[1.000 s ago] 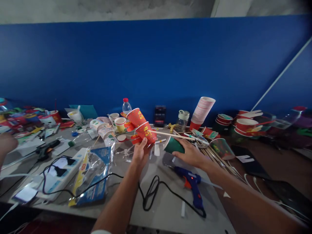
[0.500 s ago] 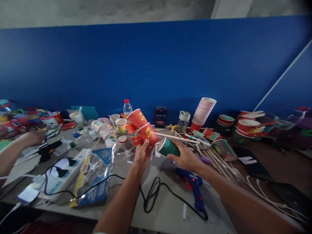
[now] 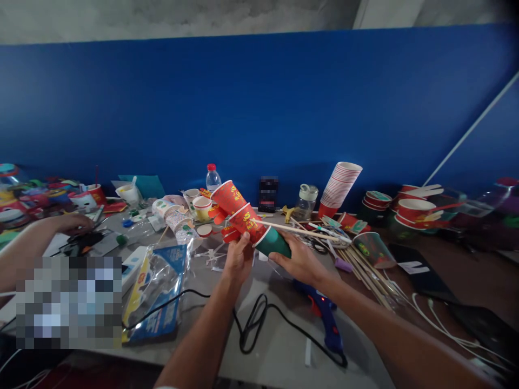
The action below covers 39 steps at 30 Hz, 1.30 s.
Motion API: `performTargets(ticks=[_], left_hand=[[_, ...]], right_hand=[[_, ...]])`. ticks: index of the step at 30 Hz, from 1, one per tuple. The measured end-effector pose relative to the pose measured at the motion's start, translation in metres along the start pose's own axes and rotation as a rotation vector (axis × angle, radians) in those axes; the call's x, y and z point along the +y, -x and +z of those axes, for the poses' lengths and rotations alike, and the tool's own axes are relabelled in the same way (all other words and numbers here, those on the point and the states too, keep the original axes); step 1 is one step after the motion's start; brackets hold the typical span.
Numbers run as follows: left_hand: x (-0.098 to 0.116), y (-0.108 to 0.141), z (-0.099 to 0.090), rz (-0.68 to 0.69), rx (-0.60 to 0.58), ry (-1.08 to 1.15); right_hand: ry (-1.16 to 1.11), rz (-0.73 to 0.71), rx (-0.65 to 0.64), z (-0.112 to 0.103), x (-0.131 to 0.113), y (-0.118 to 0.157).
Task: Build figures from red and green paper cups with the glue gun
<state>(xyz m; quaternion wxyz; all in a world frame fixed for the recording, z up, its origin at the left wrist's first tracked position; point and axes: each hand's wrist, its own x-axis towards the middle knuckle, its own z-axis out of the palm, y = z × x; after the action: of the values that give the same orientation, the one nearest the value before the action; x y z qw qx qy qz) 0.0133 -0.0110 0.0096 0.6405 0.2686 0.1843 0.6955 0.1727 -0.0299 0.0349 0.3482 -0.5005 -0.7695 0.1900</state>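
Observation:
My left hand [image 3: 240, 258] is closed around the lower of two joined red paper cups [image 3: 248, 222], which carry yellow print and red cut-out pieces on their left side. The pair tilts up to the left. A thin wooden stick [image 3: 298, 230] juts out from them to the right. In my right hand [image 3: 298, 258] is a green paper cup [image 3: 274, 243] lying on its side, its rim against the base of the lower red cup. Below my right hand, a blue glue gun [image 3: 324, 316] with a glowing red light lies on the table.
A tall stack of paper cups [image 3: 339, 189] leans at the back, near a glass jar [image 3: 307, 201]. Wooden sticks [image 3: 365, 270] lie to the right. A plastic package [image 3: 156, 292] and a black cable [image 3: 259, 324] lie in front. Another person's hand [image 3: 73, 224] is at the left.
My right hand has moved the green cup slightly left and down, bringing its rim up to the red cup's base. My left hand has hardly moved.

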Motion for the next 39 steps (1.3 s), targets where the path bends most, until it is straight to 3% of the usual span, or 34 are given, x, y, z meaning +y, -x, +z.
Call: performTargets(ticks=[16, 25, 39], left_hand=[[-0.003, 0.006, 0.0, -0.152, 0.093, 0.116], [0.001, 0.005, 0.001, -0.157, 0.112, 0.138], [0.002, 0.006, 0.006, -0.057, 0.063, 0.072]], right_hand=[[0.199, -0.015, -0.013, 0.014, -0.004, -0.01], [0.24, -0.016, -0.02, 0.01, -0.004, -0.01], [0.207, -0.108, 0.012, 0.006, 0.001, -0.009]])
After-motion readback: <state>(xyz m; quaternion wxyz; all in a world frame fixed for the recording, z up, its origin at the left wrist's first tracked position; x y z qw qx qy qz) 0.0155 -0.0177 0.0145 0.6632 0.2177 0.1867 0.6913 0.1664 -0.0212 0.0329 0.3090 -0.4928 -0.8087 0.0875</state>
